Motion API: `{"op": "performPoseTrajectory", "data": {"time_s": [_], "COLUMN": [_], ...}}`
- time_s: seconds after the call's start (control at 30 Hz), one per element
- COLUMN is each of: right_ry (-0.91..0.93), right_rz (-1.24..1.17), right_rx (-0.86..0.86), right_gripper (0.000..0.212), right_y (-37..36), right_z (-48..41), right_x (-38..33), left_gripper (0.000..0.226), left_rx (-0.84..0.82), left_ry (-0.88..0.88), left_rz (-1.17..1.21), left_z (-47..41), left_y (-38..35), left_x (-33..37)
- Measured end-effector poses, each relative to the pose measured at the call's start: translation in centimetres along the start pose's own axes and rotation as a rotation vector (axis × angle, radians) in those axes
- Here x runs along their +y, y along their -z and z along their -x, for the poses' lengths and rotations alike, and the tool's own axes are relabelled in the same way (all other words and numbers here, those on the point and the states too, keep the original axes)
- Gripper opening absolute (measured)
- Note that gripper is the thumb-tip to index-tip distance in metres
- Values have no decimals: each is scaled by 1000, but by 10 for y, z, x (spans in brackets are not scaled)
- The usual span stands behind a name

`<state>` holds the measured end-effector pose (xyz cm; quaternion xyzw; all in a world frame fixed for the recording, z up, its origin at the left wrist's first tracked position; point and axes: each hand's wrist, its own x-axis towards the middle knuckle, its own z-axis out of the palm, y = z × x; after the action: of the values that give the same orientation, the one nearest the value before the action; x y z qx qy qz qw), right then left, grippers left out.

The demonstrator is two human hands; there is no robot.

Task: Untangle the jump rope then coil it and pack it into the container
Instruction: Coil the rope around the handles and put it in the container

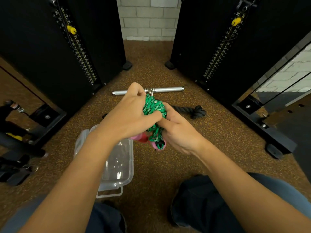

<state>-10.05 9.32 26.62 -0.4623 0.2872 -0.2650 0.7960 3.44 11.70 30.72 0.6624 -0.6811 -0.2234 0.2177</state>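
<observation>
A green patterned jump rope is bunched into a tight bundle between both hands, held above the floor. My left hand grips the top and left side of the bundle, fingers curled over it. My right hand holds its right and lower part, thumb pressed against the rope. The pink and red handles hang under the bundle, one pink end facing me. A clear plastic container lies open on the floor below my left forearm, which hides part of it.
A metal cable bar lies on the brown speckled floor beyond my hands, with a black knotted rope to its right. Black weight-stack towers stand on both sides. Black gym attachments lie at the left. My knees are at the bottom.
</observation>
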Motion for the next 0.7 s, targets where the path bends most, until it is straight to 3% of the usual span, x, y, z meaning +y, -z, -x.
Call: {"op": "performPoseTrajectory", "data": {"time_s": [0.17,0.3,0.37,0.53,0.7], "right_ry": [66,103,87,51,23], "right_rz": [1,-74,-114,-112,-36], "right_rx": [11,21,-14,-145,-241], "right_gripper": [35,29,25,27,32], "right_y": [-18,-38,-47,-68,-86], "right_z": [-1,-6,-8,-14,-25], "right_x": [-14,-29,-36,-47,-42], "left_gripper": [58,71,79,57,62], "left_rx": [34,-196,-237,-223,-177], "left_ry": [-40,88,82,234,270], "left_rz": [-99,571,745,772,743], "left_z": [12,27,39,56,64], "left_y": [16,29,23,-3,-22], "left_x": [-15,-39,-52,-72,-84]}}
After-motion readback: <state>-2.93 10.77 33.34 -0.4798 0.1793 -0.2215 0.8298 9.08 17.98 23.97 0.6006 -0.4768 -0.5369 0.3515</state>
